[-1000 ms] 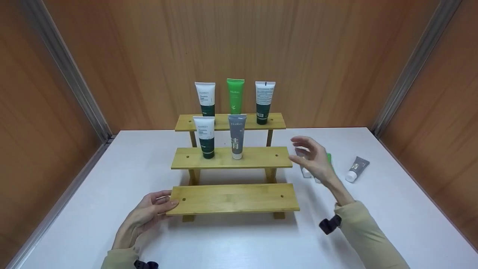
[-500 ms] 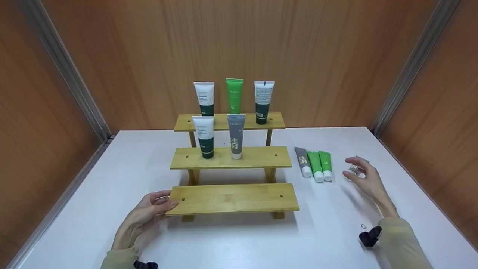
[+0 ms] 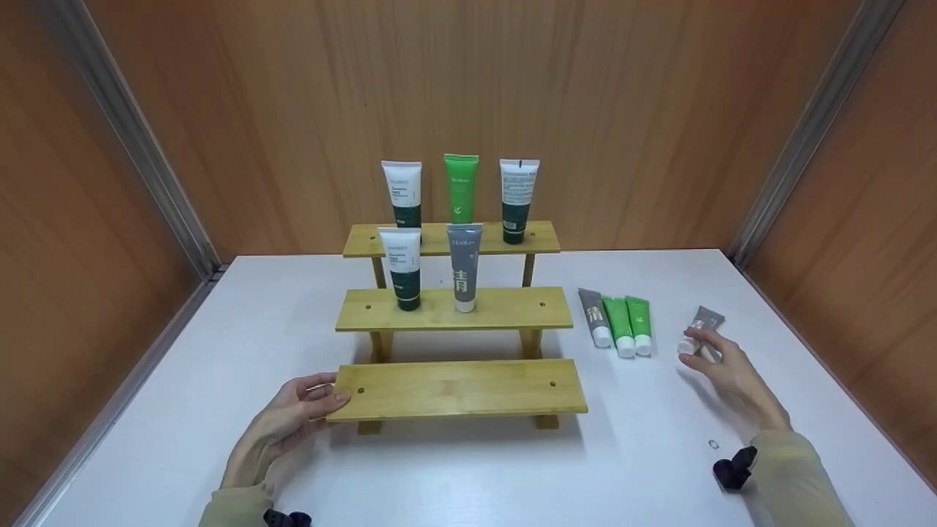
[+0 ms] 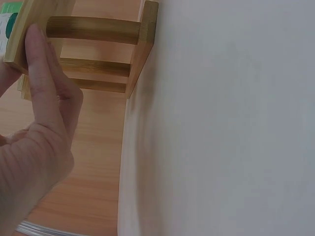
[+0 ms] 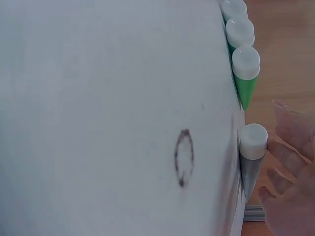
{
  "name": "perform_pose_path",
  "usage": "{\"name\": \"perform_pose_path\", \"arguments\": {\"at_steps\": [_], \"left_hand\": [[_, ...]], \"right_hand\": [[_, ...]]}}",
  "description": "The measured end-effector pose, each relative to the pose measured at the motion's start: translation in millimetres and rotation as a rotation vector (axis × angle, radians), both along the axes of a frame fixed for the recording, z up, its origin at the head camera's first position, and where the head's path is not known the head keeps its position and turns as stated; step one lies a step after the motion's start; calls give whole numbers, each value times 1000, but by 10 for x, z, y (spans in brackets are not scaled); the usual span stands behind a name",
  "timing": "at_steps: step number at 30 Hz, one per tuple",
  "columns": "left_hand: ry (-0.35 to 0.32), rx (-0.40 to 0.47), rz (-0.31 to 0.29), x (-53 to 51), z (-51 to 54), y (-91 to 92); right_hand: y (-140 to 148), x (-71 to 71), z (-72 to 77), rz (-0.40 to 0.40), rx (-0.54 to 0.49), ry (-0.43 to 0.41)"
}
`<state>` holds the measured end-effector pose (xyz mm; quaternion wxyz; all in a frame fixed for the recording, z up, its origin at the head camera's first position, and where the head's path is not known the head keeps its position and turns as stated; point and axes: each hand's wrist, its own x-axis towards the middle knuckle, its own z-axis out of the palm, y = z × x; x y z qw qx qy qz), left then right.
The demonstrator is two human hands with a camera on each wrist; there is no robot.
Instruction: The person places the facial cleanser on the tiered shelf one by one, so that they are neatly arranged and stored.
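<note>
A three-step wooden display stand occupies the middle of the table. My left hand pinches the left end of its lowest step, thumb on top; the left wrist view has the fingers flat against the board's underside. Over at the right, my right hand is over a grey squeeze tube lying on the table, thumb and fingers spread apart. In the right wrist view the tube's white cap is beside the fingers, which are not closed round it.
White-and-green tubes, a green tube and a grey tube stand on the upper two steps. Left of my right hand lie another grey tube and two green tubes. A small ring-shaped mark shows on the table. Wooden walls enclose it.
My right hand has moved from beside the middle step rightward to the lone grey tube, then slightly lower toward its cap. My left hand has kept its hold on the stand.
</note>
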<state>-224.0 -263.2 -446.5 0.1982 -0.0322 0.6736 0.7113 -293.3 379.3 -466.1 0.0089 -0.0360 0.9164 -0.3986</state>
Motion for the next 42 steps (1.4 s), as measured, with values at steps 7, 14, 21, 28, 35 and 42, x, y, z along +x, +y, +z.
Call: {"name": "perform_pose_path", "arguments": {"at_steps": [7, 14, 21, 28, 35, 42], "left_hand": [[6, -12, -18, -8, 4, -9], [3, 16, -17, 5, 7, -13], [2, 13, -9, 1, 5, -6], [-5, -1, -8, -6, 1, -3], [-4, -8, -4, -5, 0, 7], [17, -21, -3, 8, 6, 2]], "right_hand": [[26, 14, -9, 23, 1, -9], [66, 34, -9, 51, 10, 57], [105, 81, -3, 7, -7, 112], [121, 105, 1, -60, 14, 126], [116, 115, -4, -120, 32, 124], [124, 113, -4, -158, 68, 178]]}}
